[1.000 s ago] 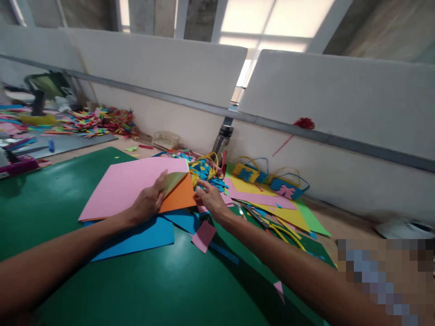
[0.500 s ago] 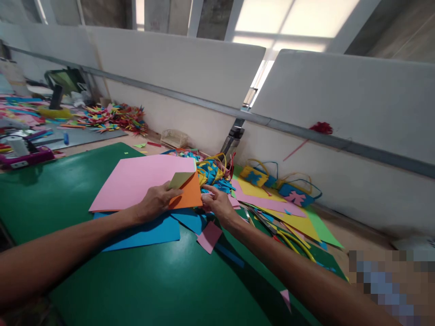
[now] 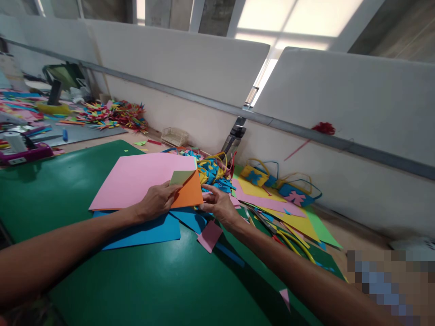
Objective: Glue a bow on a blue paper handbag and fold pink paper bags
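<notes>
Orange sheet (image 3: 189, 192), corner between both hands (image 3: 158, 199), beneath pink sheet (image 3: 136, 179)

Pink paper (image 3: 136, 181) covers most of an orange sheet (image 3: 188, 192) and part of a blue sheet (image 3: 146, 235). The left edge cuts off a purple power strip (image 3: 27, 155). Coarse pixel blocks (image 3: 390, 285) obscure the lower right.

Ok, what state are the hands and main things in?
Left hand: holding the folded corner.
Right hand: fingers spread beside the stack, contact unclear.
Large pink rectangular sheet: corner folded back.
Large orange sheet: partly covered by pink.
Large blue sheet: partly covered.
Yellow-handled metal scissors: lying down, blade opening unclear.
Small yellow bag: handle up.
</notes>
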Demonstrator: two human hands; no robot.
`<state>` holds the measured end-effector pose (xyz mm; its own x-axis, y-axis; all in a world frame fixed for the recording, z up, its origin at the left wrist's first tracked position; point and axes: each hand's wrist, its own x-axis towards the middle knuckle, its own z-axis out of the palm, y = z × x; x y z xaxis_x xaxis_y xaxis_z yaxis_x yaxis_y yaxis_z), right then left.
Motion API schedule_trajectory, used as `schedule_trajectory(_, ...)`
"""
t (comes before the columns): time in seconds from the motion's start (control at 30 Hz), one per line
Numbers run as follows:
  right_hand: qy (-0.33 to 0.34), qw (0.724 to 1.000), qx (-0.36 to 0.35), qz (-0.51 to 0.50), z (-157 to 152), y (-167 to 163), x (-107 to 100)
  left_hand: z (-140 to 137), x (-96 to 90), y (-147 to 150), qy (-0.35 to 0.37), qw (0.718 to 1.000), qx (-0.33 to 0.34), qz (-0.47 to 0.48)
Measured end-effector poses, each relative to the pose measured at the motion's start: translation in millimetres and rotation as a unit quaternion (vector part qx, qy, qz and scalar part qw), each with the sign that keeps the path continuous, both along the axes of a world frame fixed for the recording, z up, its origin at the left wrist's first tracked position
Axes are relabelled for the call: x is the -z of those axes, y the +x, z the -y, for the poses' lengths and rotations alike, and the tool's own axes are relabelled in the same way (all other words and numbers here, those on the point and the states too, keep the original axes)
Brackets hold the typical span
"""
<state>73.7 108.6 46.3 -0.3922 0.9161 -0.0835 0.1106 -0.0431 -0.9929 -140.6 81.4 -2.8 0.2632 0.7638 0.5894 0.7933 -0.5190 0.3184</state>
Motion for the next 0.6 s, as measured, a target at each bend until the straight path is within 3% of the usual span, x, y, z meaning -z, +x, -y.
schedule_trajectory(0.6, 0.047, 0.998, 0.039, 0.023, -13, -13, 1, 10, -7.4, 6, -0.007, 1.000, 0.002, -0.010)
